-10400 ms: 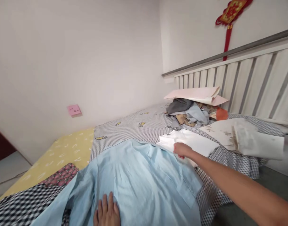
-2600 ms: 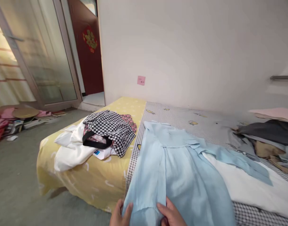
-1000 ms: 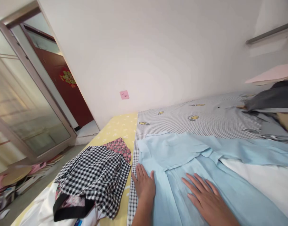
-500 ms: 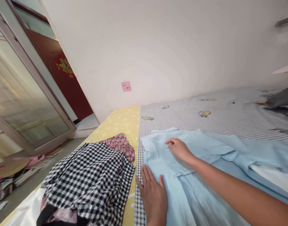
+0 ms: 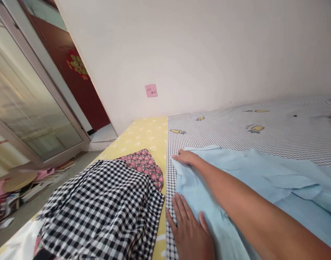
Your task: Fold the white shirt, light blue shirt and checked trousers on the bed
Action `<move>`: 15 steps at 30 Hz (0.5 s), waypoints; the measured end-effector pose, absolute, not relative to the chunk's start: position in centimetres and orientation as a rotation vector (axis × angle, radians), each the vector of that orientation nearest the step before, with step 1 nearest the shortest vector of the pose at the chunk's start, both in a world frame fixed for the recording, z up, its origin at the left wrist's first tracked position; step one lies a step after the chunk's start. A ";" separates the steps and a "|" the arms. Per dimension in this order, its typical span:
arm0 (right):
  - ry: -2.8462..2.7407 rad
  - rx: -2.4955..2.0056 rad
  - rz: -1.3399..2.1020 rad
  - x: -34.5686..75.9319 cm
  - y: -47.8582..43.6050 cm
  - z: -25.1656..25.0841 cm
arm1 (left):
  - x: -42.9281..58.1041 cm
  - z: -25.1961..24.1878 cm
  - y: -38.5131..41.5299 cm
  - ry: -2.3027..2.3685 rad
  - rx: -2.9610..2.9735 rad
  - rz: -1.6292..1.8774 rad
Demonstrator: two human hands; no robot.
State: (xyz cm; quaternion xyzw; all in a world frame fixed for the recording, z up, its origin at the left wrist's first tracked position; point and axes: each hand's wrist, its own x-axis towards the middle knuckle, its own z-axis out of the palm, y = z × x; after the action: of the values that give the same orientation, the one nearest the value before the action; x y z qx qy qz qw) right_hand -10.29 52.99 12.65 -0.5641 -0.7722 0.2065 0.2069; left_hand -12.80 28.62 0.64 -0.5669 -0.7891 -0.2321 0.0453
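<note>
Right hand: since the frame half a second ago it has gone from over the upper part of the light-blue garment to its far left corner; its fingers bend at the cloth there, but whether they grip or only press cannot be told.
Left hand: flat with fingers spread along the garment's left edge, much as in that frame; grasping nothing.
Garment's place: on the gray checked bedcover, right of the yellow sheet, running out of view to the right.
Left side: seems mostly done; ten seconds ago a sleeve stretched out to the left, now none does, and a fairly straight edge lies beside the left hand.
Far left corner: looks like the part being seen to.
Right side: judged unfinished, as it lies spread wide with a loose layered flap.
Near end: outside the view, so its state cannot be told.
Black-and-white cloth: heaped on the yellow sheet, left of both hands and apart from them, with floral cloth showing past its far edge.
</note>
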 end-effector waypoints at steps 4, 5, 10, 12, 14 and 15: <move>-2.079 -1.512 0.862 -10.5 53.2 11.9 | -12.7 0.4 28.7 -2.367 -1.719 -0.732; -2.039 -1.490 0.902 -10.7 53.3 11.9 | -12.7 0.4 28.7 -2.348 -1.718 -0.732; -1.865 -1.388 0.914 -10.9 53.0 12.0 | -12.3 0.8 28.5 -2.266 -1.621 -0.739; -1.829 -1.413 0.836 -10.6 52.3 12.1 | -12.1 1.1 28.4 -2.247 -1.561 -0.732; -1.794 -1.469 0.726 -10.1 51.0 12.4 | -12.0 1.4 28.4 -2.237 -1.528 -0.728; -1.789 -1.486 0.652 -9.8 50.1 12.5 | -12.0 1.5 28.4 -2.238 -1.518 -0.728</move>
State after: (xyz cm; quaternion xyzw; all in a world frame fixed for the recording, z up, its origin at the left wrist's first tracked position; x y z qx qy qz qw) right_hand -9.85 50.13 12.51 -0.5750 -0.6923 0.2524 0.3554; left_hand -12.01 28.41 1.50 -0.5342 -0.7876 -0.2560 0.1696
